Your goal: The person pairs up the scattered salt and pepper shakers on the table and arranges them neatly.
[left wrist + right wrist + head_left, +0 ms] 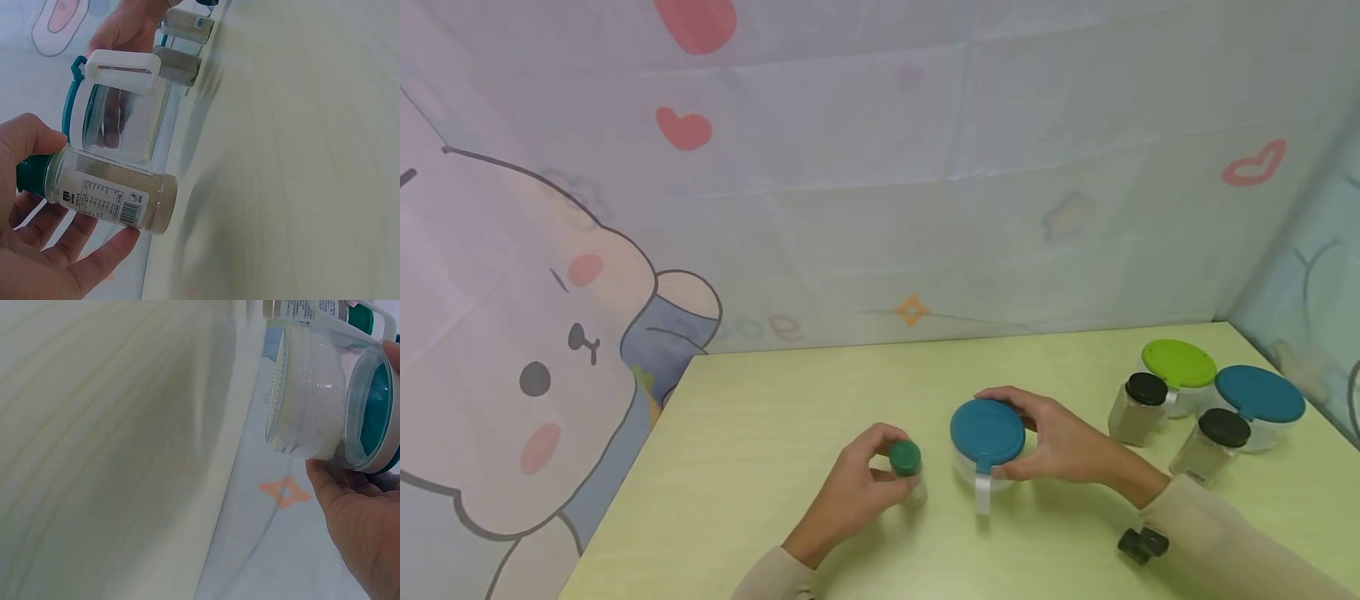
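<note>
My left hand [865, 475] grips a small clear seasoning bottle [103, 194] with a green cap [906, 457], thumb on one side and fingers on the other. Pale brown powder and a white barcode label show on the bottle in the left wrist view. Just to its right, my right hand [1063, 442] holds a clear, round seasoning box [309, 394] by its side, fingers behind and thumb near the front. That box has a blue lid [987, 432] and a white handle [982, 493] pointing toward me. Bottle and box are upright, side by side, close over the table.
At the right of the table [760, 433] stand a box with a lime-green lid [1178, 363], another with a blue lid [1258, 394], and two black-capped jars, one nearer the back [1135, 412] and one in front [1206, 450]. A printed cloth [850, 208] hangs behind the table.
</note>
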Tool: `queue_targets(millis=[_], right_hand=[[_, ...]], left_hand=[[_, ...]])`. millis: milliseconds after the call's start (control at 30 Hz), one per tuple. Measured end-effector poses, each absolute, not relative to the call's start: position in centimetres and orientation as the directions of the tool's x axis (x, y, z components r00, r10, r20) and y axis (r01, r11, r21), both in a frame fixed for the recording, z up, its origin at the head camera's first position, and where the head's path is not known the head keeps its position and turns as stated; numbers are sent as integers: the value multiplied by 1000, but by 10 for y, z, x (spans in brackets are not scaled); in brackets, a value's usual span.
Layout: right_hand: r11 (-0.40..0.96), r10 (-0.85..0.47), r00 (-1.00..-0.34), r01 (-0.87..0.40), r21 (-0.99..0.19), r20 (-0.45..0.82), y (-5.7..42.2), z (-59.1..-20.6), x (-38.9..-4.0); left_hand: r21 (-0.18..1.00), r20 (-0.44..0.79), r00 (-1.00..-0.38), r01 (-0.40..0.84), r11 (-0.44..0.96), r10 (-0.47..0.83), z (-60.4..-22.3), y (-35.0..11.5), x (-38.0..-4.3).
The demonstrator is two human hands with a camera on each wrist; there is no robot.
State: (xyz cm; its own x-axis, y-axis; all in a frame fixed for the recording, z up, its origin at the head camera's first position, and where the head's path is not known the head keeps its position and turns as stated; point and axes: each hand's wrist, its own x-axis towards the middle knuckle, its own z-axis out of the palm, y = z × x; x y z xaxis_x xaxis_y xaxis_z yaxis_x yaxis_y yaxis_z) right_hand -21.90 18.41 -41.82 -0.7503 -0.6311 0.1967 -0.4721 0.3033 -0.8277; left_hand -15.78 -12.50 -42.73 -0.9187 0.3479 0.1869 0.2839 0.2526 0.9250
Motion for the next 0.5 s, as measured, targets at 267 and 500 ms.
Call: queue_targets(millis=[267, 500], right_hand=[[300, -635, -742, -494, -816, 215, 179, -416, -221], [286, -640, -738, -488, -824, 215, 174, -416, -221]], left_hand=[[926, 189, -921, 282, 249, 341, -428, -128, -158], [911, 196, -918, 301, 282, 346, -432, -131, -158]])
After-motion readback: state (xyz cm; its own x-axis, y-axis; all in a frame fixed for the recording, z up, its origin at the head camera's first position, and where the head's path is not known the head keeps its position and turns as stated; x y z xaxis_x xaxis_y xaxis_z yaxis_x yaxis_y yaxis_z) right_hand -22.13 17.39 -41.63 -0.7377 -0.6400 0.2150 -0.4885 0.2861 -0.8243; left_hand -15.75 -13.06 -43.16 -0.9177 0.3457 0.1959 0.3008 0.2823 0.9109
